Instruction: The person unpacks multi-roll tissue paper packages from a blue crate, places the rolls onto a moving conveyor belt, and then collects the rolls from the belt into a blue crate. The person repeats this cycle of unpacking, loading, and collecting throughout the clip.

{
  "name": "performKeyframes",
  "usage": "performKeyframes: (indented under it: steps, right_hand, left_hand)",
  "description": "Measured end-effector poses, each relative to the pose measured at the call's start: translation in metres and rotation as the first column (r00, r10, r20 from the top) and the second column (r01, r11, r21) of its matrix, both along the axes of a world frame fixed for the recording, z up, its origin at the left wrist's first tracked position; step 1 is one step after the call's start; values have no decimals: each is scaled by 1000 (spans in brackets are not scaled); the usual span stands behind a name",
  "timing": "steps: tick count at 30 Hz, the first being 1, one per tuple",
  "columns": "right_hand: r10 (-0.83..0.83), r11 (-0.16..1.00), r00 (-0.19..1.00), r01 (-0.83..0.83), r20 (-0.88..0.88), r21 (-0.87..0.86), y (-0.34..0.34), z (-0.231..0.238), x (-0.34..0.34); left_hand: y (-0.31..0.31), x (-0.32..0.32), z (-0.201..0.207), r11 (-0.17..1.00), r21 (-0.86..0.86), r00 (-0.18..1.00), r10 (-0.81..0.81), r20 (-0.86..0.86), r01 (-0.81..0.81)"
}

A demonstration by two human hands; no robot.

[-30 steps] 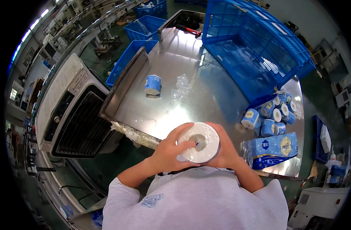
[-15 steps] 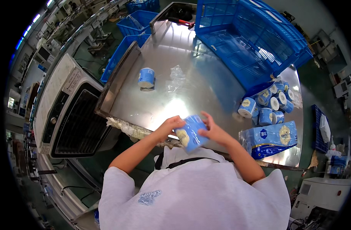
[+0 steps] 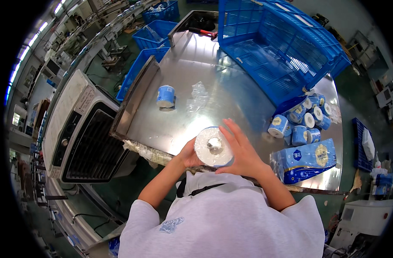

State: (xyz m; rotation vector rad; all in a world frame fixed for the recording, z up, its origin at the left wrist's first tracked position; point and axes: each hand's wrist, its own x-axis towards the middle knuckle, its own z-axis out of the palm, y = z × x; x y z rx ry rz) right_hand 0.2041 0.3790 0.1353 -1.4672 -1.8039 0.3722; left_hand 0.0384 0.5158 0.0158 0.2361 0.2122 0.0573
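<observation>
My left hand (image 3: 188, 155) and my right hand (image 3: 243, 155) hold a wrapped toilet roll (image 3: 204, 153) between them at the table's near edge. Its white end and round core face up, with a glossy clear film over them. The left fingers curl round one side, partly hidden behind the roll. Against the other side rests my right palm and thumb, its fingers stretched along the far edge. Another blue-wrapped toilet roll (image 3: 165, 95) stands apart on the metal table (image 3: 153, 124), at the left, near a crumpled clear plastic film (image 3: 198, 96).
To the right lies a pile of blue-wrapped rolls (image 3: 299, 135), with a large blue multi-roll pack (image 3: 307, 160) in front. A big blue crate (image 3: 265, 56) tilts on its side at the back right. A white air cooler (image 3: 76, 124) stands left of the table. Red-handled pliers (image 3: 201, 32) lie far back.
The held roll has been turned from its printed blue side to its white end facing up. My right hand has shifted round the roll's right side.
</observation>
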Motion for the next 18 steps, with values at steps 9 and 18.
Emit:
performKeyframes:
  steps: [9, 18]
  right_hand:
    - [-392, 915, 901, 361, 185, 183, -2, -11, -30]
    - [-500, 807, 854, 399, 146, 435, 14, -22, -48]
  left_hand:
    - [-19, 7, 20, 944, 160, 949, 304, -89, -287]
    - [-51, 17, 37, 836, 55, 827, 548, -126, -546]
